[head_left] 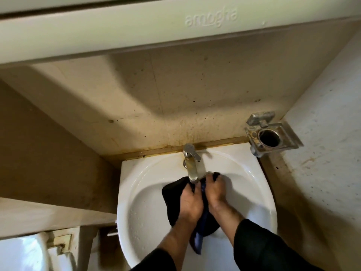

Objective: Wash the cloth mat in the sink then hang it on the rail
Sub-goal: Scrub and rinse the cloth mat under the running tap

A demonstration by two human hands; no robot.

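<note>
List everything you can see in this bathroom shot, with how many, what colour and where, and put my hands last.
cloth mat: one, dark with a blue part, in the sink under the tap
sink: one, white, centre against the wall
tap: one, metal, back rim of the sink
holder: one, metal with a round opening, wall right of the sink
cabinet: one, pale, above, raised lettering
toilet tank: one, white, lower left
left hand: gripping the cloth mat
right hand: gripping the cloth mat, dark sleeve behind
</note>
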